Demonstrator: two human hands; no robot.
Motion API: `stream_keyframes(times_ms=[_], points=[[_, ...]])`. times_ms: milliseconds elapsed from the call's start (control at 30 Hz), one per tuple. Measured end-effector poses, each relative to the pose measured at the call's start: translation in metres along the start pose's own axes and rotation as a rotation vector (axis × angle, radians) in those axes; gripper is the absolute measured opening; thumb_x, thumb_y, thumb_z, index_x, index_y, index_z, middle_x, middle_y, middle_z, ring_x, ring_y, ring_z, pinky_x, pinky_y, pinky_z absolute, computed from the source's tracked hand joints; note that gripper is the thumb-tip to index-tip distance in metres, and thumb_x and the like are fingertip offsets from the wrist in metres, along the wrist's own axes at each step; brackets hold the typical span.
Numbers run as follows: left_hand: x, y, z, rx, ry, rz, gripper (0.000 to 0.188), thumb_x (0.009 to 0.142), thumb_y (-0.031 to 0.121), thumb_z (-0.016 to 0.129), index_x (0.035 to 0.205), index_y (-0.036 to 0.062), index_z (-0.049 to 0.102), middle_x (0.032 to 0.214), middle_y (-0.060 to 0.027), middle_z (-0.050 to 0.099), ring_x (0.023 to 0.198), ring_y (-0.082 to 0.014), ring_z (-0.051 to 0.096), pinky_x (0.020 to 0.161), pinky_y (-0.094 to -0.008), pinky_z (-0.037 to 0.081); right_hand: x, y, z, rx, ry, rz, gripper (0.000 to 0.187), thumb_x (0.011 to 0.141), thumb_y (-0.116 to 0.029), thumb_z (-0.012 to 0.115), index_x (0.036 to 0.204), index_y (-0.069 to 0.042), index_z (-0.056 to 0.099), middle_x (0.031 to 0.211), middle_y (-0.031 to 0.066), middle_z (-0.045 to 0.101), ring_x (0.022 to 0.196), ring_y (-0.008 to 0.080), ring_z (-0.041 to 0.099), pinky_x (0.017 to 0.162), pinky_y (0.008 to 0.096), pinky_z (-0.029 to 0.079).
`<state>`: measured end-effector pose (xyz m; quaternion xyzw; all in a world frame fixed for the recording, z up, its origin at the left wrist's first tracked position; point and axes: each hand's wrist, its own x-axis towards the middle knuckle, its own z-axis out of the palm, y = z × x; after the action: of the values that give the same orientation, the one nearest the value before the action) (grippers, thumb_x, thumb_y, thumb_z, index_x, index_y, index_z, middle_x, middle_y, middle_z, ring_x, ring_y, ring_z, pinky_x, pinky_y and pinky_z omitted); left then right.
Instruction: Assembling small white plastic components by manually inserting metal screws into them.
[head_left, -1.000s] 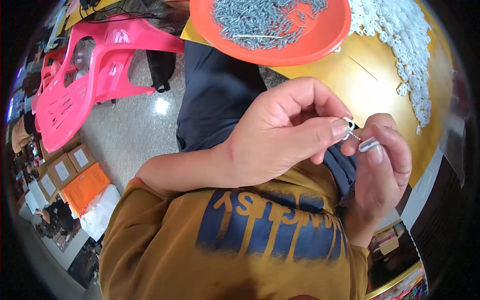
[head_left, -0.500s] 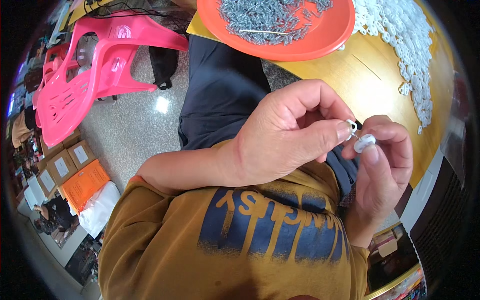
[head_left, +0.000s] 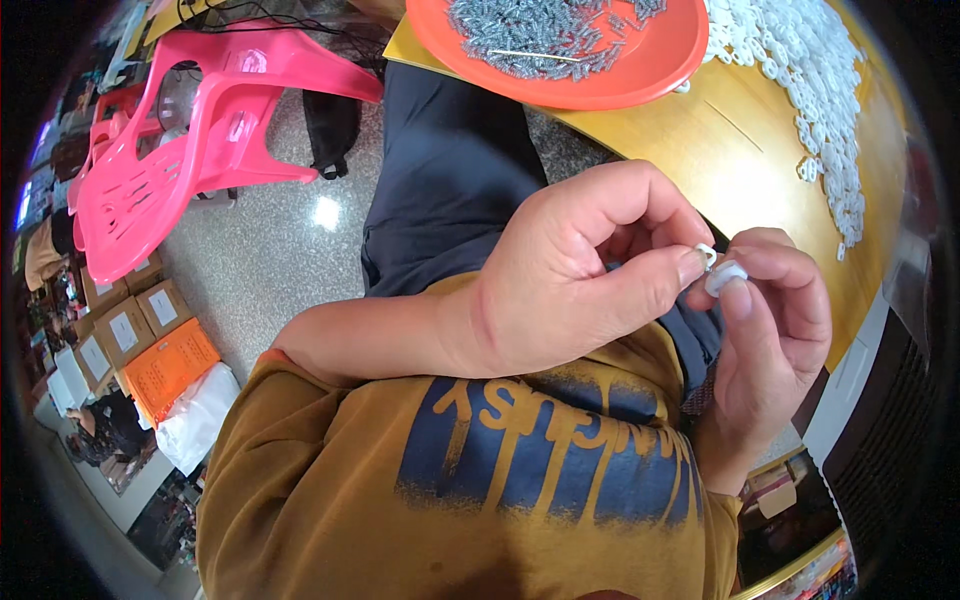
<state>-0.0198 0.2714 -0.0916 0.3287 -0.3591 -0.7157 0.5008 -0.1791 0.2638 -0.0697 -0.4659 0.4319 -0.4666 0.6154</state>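
My left hand pinches a small white plastic loop piece between thumb and forefinger. Facing it, the thumb and forefinger of my right hand close on a round white plastic piece. The two pieces are almost together over my lap; whether they touch, I cannot tell. Beyond my hands, a red-orange round tray holds a heap of small metal springs, with a thin pale stick lying on them. A spread of small white plastic pieces covers the table's far right.
The yellow wooden table reaches from the far middle round to my right. A pink plastic chair lies tipped over on the speckled floor at left. Cardboard boxes, an orange package and a white bag sit farther left.
The loop piece and the round piece have come closer together. A thin spring visible between them earlier no longer shows. My view has shifted slightly.
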Motion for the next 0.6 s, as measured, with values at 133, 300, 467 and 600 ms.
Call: stream_keyframes(times_ms=[133,300,467,600], points=[[-0.006,0.005,0.004,-0.041,-0.003,-0.028,0.01,0.084,0.005,0.051,0.093,0.0001,0.05,0.081,-0.0027,0.055,0.066,-0.0042,0.051,0.058,-0.0166,0.043,-0.006,0.001,0.002,-0.001,-0.055,-0.03,0.017,0.076,0.006,0.056,0.092,0.005,0.053,0.09,0.0109,0.053,0.072,0.0141,0.057,0.066,0.0221,0.048],[-0.015,0.005,0.008,-0.02,-0.014,-0.081,0.012,0.086,0.008,0.051,0.095,0.0006,0.05,0.083,-0.0051,0.057,0.063,-0.0043,0.051,0.055,-0.0161,0.043,-0.017,-0.003,0.007,0.104,0.003,0.002,0.018,0.077,0.005,0.056,0.095,0.005,0.052,0.087,0.0104,0.056,0.072,0.0133,0.057,0.065,0.0221,0.048],[-0.034,0.009,0.012,-0.09,-0.049,-0.115,0.015,0.086,0.009,0.05,0.099,-0.0001,0.049,0.084,-0.0073,0.058,0.061,-0.0067,0.054,0.056,-0.0176,0.046,-0.036,-0.005,0.02,0.1,0.051,-0.06,0.016,0.08,0.002,0.055,0.095,0.004,0.053,0.086,0.0095,0.056,0.071,0.0125,0.057,0.064,0.0213,0.048],[-0.05,0.007,0.021,-0.115,-0.029,-0.054,0.016,0.086,0.009,0.05,0.1,0.0,0.047,0.084,-0.0086,0.058,0.063,-0.0076,0.055,0.057,-0.0189,0.047,-0.055,-0.005,0.022,0.067,0.029,-0.16,0.016,0.082,0.001,0.053,0.097,0.005,0.054,0.087,0.0098,0.055,0.071,0.0118,0.056,0.065,0.0207,0.047]])
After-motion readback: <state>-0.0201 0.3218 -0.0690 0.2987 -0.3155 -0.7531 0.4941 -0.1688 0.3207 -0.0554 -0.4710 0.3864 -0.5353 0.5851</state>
